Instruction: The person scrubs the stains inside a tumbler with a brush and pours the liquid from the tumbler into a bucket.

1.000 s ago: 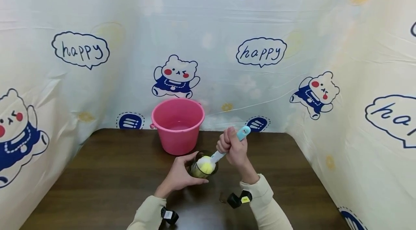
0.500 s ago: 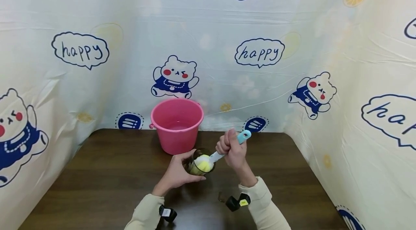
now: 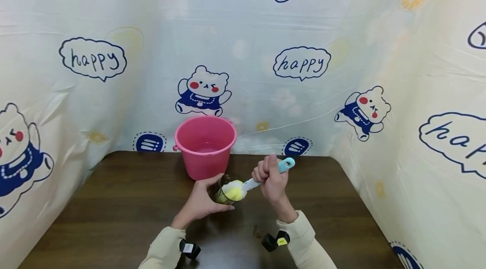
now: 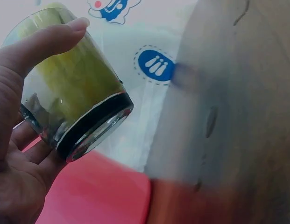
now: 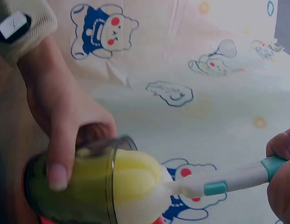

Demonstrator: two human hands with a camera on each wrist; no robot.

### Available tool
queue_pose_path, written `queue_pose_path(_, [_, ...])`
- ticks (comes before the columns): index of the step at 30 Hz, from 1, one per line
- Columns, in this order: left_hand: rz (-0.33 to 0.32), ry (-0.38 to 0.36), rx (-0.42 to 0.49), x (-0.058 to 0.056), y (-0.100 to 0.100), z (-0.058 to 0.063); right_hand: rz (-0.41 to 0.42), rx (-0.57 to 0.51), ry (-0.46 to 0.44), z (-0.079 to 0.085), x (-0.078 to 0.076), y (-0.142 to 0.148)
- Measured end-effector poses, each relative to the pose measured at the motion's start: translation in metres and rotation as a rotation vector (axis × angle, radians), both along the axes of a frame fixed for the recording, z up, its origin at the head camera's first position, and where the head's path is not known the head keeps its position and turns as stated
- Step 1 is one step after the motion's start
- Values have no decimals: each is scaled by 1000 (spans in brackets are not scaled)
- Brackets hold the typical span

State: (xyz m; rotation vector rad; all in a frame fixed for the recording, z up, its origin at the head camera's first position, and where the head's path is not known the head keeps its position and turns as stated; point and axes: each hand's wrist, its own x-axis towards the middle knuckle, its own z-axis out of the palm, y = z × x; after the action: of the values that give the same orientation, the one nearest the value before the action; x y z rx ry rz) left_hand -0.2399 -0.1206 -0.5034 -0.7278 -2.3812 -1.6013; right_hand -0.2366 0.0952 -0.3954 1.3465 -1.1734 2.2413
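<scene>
Now, from up by the head, I see the left hand (image 3: 201, 200) hugging a see-through glass (image 3: 217, 194), thumb and fingers curved around it. The right hand (image 3: 273, 182) makes a snug fist on a stick (image 3: 286, 165), with a yellow and white sponge (image 3: 233, 191) on its end. The glass tips over the brown table (image 3: 133, 210), near a pink bucket (image 3: 205, 162). By the left wrist, the glass shows its thick bottom, lifted and slanted. By the right wrist, the sponge bulges out of the glass's mouth, partly inside.
</scene>
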Motion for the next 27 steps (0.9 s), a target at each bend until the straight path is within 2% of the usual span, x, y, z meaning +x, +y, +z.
queue_pose_path(4, [-22,-53,-16,2,3,-4,-26,-30,-14,1,3,-6])
queue_pose_path(9, [-15,-76,-13,1,3,-5,-93,-132,-44,3,-5,-1])
queue_pose_path(12, [19,-48,-11,1,-2,-4,-63,-133,-67,-2,-5,3])
queue_pose_path(15, [44,-38,-16,3,-6,-4,-6,-85,-80,-9,-2,1])
queue_pose_path(19, [9,-85,-28,5,-5,-6,24,-30,-61,-10,3,-8])
queue_pose_path(22, [-20,-104,-32,5,-3,-6,-8,-89,-84,-7,2,-10])
queue_pose_path(27, [-22,-61,-23,3,-6,-2,-86,-226,-134,-6,-4,-1])
